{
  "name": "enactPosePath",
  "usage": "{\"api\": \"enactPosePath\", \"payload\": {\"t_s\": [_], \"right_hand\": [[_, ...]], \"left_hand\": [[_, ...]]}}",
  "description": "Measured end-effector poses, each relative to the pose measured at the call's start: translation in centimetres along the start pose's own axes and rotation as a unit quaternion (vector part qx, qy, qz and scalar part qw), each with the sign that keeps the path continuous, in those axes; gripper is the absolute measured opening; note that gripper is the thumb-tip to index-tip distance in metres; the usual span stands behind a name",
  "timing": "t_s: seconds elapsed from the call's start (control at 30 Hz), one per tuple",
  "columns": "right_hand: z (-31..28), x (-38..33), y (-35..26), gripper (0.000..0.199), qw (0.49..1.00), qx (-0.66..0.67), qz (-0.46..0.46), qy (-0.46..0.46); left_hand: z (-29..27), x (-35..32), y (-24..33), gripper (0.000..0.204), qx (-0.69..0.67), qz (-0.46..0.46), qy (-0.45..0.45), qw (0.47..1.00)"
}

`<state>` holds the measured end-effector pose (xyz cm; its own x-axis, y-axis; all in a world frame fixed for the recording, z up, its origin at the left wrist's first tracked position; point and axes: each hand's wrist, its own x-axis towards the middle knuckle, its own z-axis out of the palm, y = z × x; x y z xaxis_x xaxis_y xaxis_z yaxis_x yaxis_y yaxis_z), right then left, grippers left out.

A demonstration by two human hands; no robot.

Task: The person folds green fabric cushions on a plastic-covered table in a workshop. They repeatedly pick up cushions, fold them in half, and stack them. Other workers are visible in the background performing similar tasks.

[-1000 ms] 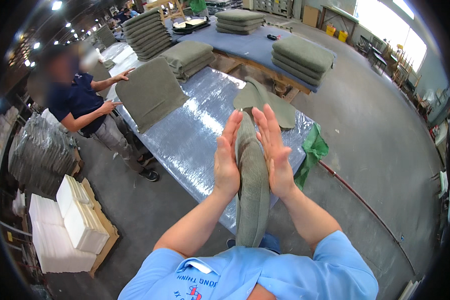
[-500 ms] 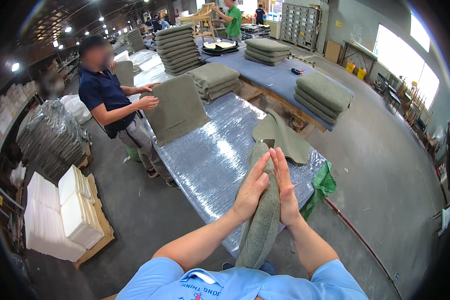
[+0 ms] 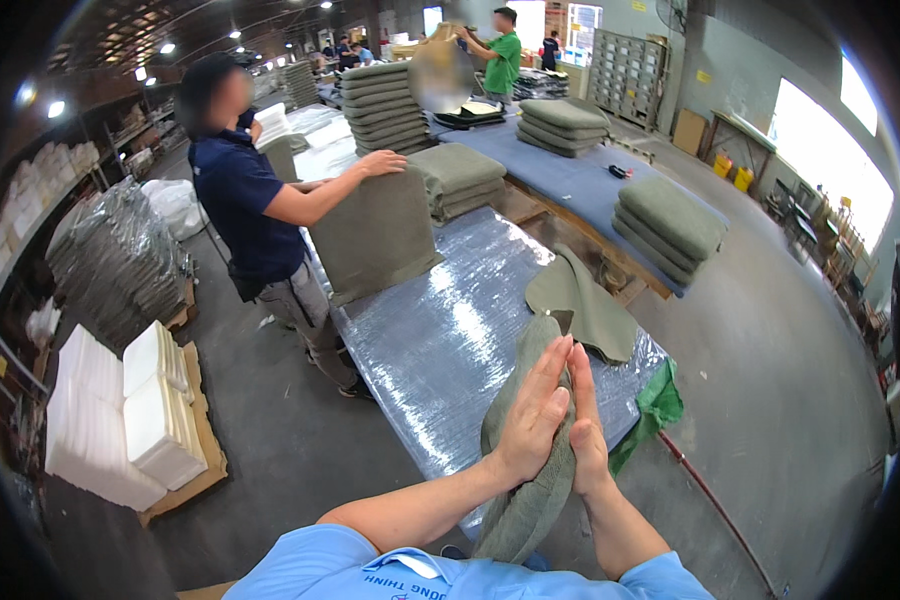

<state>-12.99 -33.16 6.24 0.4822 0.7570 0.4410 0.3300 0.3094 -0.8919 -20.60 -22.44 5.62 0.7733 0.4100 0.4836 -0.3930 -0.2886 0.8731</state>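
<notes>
A grey-green fabric cushion (image 3: 522, 512) stands on edge in front of me, its lower end close to my body and its far end over the table. My left hand (image 3: 532, 430) presses flat against its left side, fingers straight. On the other side my right hand (image 3: 590, 448) lies flat too, so the cushion is squeezed between both palms and the fingertips nearly meet over its top. Just beyond, a loose grey-green fabric cover (image 3: 588, 308) lies on the plastic-wrapped table (image 3: 400, 370).
A co-worker (image 3: 245, 190) at the left steadies an upright cushion (image 3: 380, 235). Cushion stacks (image 3: 670, 230) stand on the blue table (image 3: 530, 150) behind. Green cloth (image 3: 660, 400) hangs off the right corner, near a reddish pole (image 3: 715, 500). White foam blocks (image 3: 120, 420) sit at lower left.
My hands have slid slightly nearer along the cushion, still pressing its sides. The co-worker has raised a hand onto the upright cushion's top edge. The view has turned a little left.
</notes>
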Motion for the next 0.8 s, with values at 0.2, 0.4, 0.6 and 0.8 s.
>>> {"api": "enactPosePath", "payload": {"t_s": [0.2, 0.4, 0.6, 0.8], "right_hand": [[-0.6, 0.2, 0.5, 0.101, 0.999, -0.023, -0.032, 0.011], [-1.8, 0.5, 1.0, 0.086, 0.984, -0.090, -0.155, 0.013], [-4.4, 0.9, 2.2, 0.079, 0.980, -0.088, -0.177, 0.017], [-4.6, 2.9, 3.9, 0.068, 0.983, -0.011, -0.167, 0.077]], "left_hand": [[0.1, -0.7, -1.6, 0.069, -0.084, -0.025, 0.019, 0.996], [1.4, -6.9, -8.0, 0.069, -0.131, -0.039, 0.000, 0.991], [1.8, -13.3, -10.3, 0.072, -0.034, -0.134, -0.083, 0.987], [-1.9, -22.3, -12.4, 0.073, -0.110, -0.267, -0.106, 0.952]]}}
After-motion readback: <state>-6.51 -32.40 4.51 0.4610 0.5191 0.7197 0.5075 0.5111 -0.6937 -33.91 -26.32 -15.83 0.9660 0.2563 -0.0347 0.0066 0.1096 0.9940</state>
